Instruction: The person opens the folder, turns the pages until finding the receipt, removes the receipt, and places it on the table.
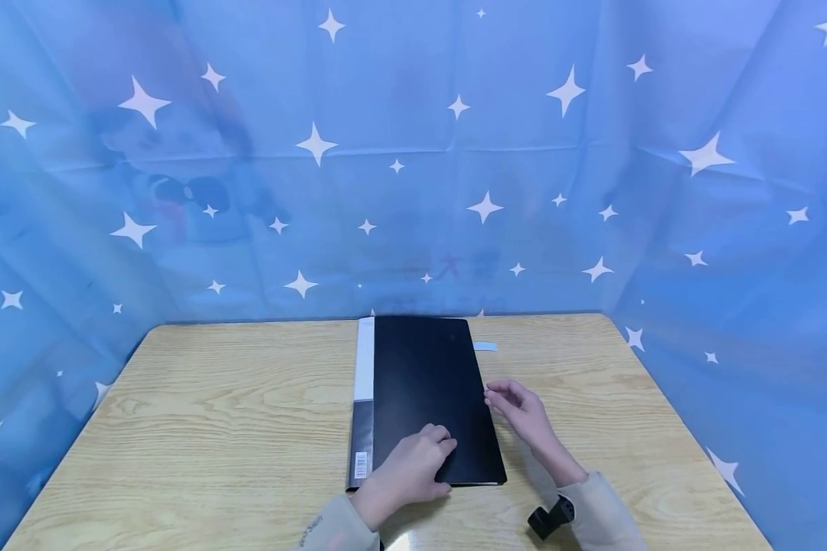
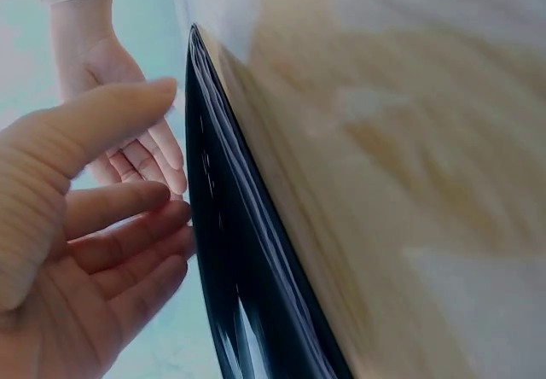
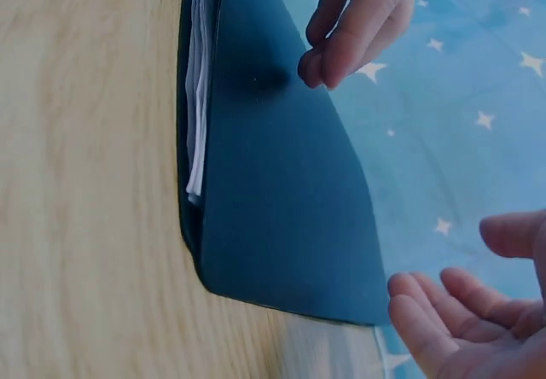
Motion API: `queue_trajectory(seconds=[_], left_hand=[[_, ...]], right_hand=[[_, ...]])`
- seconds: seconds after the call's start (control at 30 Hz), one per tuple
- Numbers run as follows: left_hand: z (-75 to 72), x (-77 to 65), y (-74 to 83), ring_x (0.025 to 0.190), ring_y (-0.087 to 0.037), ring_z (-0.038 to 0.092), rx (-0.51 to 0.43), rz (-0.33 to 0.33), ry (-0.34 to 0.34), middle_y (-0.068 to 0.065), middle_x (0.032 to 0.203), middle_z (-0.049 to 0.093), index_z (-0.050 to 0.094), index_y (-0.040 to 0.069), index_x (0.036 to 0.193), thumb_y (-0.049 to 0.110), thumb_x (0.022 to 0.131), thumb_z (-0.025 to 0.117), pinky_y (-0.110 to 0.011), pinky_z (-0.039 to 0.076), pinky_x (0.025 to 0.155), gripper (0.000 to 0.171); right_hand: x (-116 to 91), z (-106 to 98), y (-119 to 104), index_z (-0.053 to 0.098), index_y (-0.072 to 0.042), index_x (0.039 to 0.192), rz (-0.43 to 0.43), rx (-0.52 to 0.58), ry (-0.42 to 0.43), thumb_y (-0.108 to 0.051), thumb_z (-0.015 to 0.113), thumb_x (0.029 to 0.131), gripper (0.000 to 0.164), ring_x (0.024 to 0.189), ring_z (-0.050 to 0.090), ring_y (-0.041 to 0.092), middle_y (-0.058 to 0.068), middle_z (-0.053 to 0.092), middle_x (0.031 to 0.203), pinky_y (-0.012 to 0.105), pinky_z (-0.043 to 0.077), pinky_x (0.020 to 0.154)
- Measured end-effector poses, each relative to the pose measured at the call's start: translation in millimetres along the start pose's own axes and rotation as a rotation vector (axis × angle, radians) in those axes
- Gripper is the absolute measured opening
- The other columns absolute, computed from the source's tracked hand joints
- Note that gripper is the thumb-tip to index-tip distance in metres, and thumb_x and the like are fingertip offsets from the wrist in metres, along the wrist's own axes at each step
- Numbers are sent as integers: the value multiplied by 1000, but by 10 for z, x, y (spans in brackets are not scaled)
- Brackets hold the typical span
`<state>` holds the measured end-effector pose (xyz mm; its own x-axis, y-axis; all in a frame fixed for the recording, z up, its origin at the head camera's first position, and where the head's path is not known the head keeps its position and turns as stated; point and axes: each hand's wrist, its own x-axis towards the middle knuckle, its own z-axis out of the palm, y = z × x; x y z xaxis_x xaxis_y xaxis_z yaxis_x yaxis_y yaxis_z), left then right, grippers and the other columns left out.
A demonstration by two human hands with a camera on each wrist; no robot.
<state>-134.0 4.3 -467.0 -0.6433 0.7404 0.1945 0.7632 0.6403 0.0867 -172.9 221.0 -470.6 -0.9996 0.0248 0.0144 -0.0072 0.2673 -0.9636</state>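
1. Closed black folder (image 1: 423,375) lies on the wooden table (image 1: 214,413).
2. Left hand (image 1: 410,467), over the folder's near part: thumb and fingers apart, holding nothing.
3. Right hand (image 1: 521,413), beside the folder's right edge: likewise.
4. Careful handling probably means keeping the papers (image 3: 199,106) inside the folder aligned.

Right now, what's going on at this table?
A person has both hands at a closed black folder lying on the wooden table. The left hand is over the lower part of the front cover, the right hand by the folder's right edge. Neither grips it; whether the fingertips touch is hard to tell. White sheets show between the covers, and a pale blue strip shows by the far right edge.
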Motion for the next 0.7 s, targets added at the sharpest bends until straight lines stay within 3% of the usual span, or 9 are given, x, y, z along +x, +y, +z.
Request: queue_trajectory(seconds=[0.23, 0.47, 0.7], left_hand=[[52, 76, 44, 90, -11, 53, 38, 16, 17, 0, 100, 59, 68, 5, 108, 32, 68, 79, -17, 48, 71, 49], [88, 117, 98, 85, -12, 52, 109, 7, 55, 1, 93, 56, 69, 8, 101, 31, 62, 80, -19, 48, 64, 47], [104, 121, 110, 89, -13, 50, 34, -49, 30, -1, 99, 56, 67, 4, 107, 26, 61, 80, -18, 49, 62, 52]], right_hand=[[-24, -26, -13, 55, 13, 115, 27, 48, 2, -12, 59, 92, 34, 92, 64, 17, 22, 63, 104, 31, 51, 82], [-32, -57, 3, 53, 15, 115, 33, 82, 1, -9, 56, 93, 33, 92, 64, 16, 26, 61, 110, 30, 51, 84], [-38, -80, -6, 53, 15, 116, 50, 95, 5, -10, 56, 93, 34, 91, 64, 15, 25, 61, 110, 29, 51, 85]])
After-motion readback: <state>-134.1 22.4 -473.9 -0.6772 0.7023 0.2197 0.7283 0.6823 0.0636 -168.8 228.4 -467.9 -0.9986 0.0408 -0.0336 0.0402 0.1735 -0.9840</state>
